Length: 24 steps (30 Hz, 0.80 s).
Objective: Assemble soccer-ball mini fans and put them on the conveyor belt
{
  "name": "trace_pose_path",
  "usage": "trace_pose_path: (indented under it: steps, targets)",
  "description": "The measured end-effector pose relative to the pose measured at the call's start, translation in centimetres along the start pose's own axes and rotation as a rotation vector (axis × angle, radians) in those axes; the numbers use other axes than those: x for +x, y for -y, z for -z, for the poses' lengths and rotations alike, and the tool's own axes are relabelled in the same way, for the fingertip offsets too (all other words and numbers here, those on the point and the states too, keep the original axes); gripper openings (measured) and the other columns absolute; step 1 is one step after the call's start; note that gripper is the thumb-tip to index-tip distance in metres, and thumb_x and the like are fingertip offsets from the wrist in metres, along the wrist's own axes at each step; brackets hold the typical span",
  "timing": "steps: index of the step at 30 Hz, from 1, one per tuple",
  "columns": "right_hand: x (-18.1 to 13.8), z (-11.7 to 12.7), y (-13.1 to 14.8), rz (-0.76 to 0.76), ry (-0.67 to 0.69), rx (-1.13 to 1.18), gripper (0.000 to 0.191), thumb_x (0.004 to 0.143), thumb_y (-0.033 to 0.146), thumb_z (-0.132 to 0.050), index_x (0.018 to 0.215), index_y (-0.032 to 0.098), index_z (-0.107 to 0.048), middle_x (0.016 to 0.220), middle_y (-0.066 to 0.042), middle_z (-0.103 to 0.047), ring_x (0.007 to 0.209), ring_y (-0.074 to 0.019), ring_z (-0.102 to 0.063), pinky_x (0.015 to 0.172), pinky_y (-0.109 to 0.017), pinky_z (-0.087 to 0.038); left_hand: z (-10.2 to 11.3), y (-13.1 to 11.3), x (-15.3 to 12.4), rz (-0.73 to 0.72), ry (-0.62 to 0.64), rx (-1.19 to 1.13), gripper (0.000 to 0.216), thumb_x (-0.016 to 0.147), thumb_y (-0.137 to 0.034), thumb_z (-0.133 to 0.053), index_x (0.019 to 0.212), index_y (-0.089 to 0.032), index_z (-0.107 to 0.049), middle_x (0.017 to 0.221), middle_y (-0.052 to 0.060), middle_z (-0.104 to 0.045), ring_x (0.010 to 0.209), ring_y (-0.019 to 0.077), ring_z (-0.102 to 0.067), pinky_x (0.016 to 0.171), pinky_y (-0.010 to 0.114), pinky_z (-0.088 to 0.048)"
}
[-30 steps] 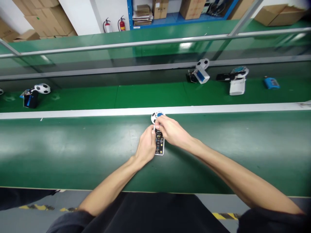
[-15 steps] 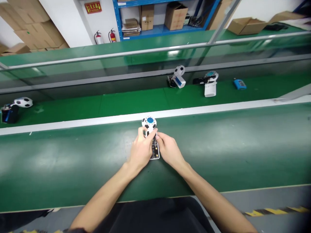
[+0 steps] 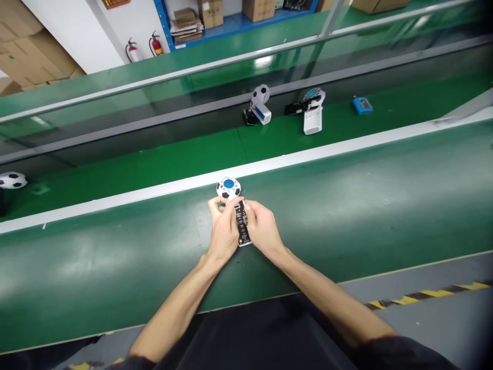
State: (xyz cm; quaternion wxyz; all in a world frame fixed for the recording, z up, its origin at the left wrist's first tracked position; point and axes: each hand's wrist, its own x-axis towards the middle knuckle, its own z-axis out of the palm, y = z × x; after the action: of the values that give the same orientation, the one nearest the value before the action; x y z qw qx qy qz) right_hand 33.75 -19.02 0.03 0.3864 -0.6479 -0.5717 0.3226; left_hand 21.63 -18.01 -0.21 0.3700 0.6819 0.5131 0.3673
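Note:
Between my hands lies a white handheld device with a round football-patterned head (image 3: 228,188) and a blue disc at its centre. Its handle is uncovered and bares a black circuit board (image 3: 242,228) dotted with small parts. My left hand (image 3: 224,228) is closed on the device's left side, with thumb and forefinger bent around the neck below the head. From the right, my right hand (image 3: 265,228) pinches the board's upper right edge, its thumb on top. Both hands' fingertips nearly meet there, and whatever small part is between them is hidden.
The device is on a green worktop (image 3: 346,205) with a white strip along its far edge. Beyond, on a lower green surface, are two opened football-patterned devices (image 3: 262,105) (image 3: 313,118), a blue object (image 3: 362,105) and another football-patterned piece (image 3: 13,180) at far left.
The camera view has tilted and shifted. My fingers have moved slightly around the neck, and more of the circuit board's upper part shows. Both hands remain on the device.

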Motion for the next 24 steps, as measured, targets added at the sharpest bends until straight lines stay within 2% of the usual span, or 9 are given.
trace_pose_path:
  steps: [3,5,9,11,14,16,20,22,24]
  targets:
    - [0.5,0.0,-0.3,-0.021,0.009,0.1,0.034,0.095,0.026,-0.037,0.102,0.017,-0.068,0.1,-0.01,-0.072,0.092,-0.023,-0.066,0.085,-0.034,-0.047,0.0,0.1,0.1,0.0,-0.024,0.003,0.034,0.1,-0.024,-0.034,0.121,-0.026,-0.061,0.118,0.008,-0.036,0.105,0.0164,-0.052,0.095,0.033,-0.05]
    - [0.9,0.3,-0.7,-0.044,0.069,0.228,0.032,0.094,0.029,-0.042,0.106,0.015,-0.068,0.103,-0.01,-0.072,0.093,-0.0227,-0.066,0.086,-0.034,-0.048,0.0,0.2,0.1,0.007,-0.051,0.004,0.034,0.101,-0.027,-0.034,0.121,-0.026,-0.061,0.117,0.008,-0.037,0.117,0.0187,-0.047,0.103,0.035,-0.046]
    - [1.2,1.8,-1.3,-0.12,0.258,0.473,0.037,0.095,0.039,-0.046,0.111,0.014,-0.067,0.097,-0.008,-0.072,0.086,-0.0199,-0.066,0.08,-0.032,-0.051,-0.2,0.3,0.0,0.032,-0.056,-0.022,0.036,0.101,-0.031,-0.036,0.129,-0.025,-0.056,0.119,0.008,-0.038,0.117,0.0185,-0.049,0.107,0.037,-0.043]
    - [0.5,2.8,-1.3,-0.139,0.333,0.421,0.037,0.095,0.041,-0.046,0.11,0.014,-0.067,0.092,-0.007,-0.071,0.081,-0.019,-0.065,0.076,-0.032,-0.051,-0.3,0.3,-0.2,0.023,-0.074,-0.01,0.034,0.101,-0.031,-0.037,0.129,-0.025,-0.056,0.119,0.008,-0.041,0.115,0.0184,-0.051,0.106,0.037,-0.043]
    - [-1.1,3.5,-0.9,-0.13,0.408,0.231,0.026,0.092,0.032,-0.053,0.104,0.015,-0.068,0.088,-0.006,-0.07,0.077,-0.0191,-0.064,0.074,-0.032,-0.051,-0.3,0.0,-0.8,-0.056,-0.092,0.091,0.03,0.1,-0.026,-0.036,0.118,-0.021,-0.06,0.12,0.01,-0.045,0.114,0.0188,-0.053,0.102,0.037,-0.046]
    - [-2.0,3.4,-0.8,-0.128,0.377,0.174,0.022,0.091,0.027,-0.052,0.102,0.016,-0.067,0.087,-0.006,-0.07,0.078,-0.0194,-0.064,0.076,-0.033,-0.051,-0.1,-0.3,-1.5,-0.109,-0.07,0.233,0.029,0.1,-0.025,-0.036,0.118,-0.02,-0.059,0.126,0.011,-0.046,0.114,0.0207,-0.055,0.098,0.038,-0.05]
    - [-2.6,2.7,-1.0,-0.145,0.272,0.183,0.023,0.094,0.029,-0.049,0.105,0.018,-0.065,0.093,-0.006,-0.072,0.082,-0.0197,-0.067,0.079,-0.033,-0.051,0.3,-0.5,-2.7,-0.129,-0.001,0.504,0.034,0.098,-0.023,-0.039,0.131,-0.021,-0.049,0.14,0.016,-0.042,0.119,0.0292,-0.055,0.087,0.043,-0.055]
    - [-2.6,2.5,-1.2,-0.144,0.251,0.189,0.025,0.094,0.03,-0.048,0.107,0.019,-0.066,0.095,-0.006,-0.073,0.084,-0.0201,-0.068,0.08,-0.033,-0.051,0.4,-0.4,-2.9,-0.124,0.027,0.455,0.036,0.098,-0.018,-0.037,0.133,-0.021,-0.046,0.143,0.016,-0.039,0.114,0.0263,-0.059,0.082,0.04,-0.057]
    - [-2.8,2.3,-1.3,-0.124,0.215,0.182,0.027,0.095,0.03,-0.046,0.108,0.019,-0.067,0.099,-0.007,-0.073,0.088,-0.0212,-0.068,0.082,-0.034,-0.05,0.4,-0.4,-2.9,-0.101,0.025,0.324,0.035,0.097,-0.014,-0.037,0.129,-0.021,-0.047,0.14,0.015,-0.039,0.108,0.0213,-0.061,0.085,0.037,-0.056]
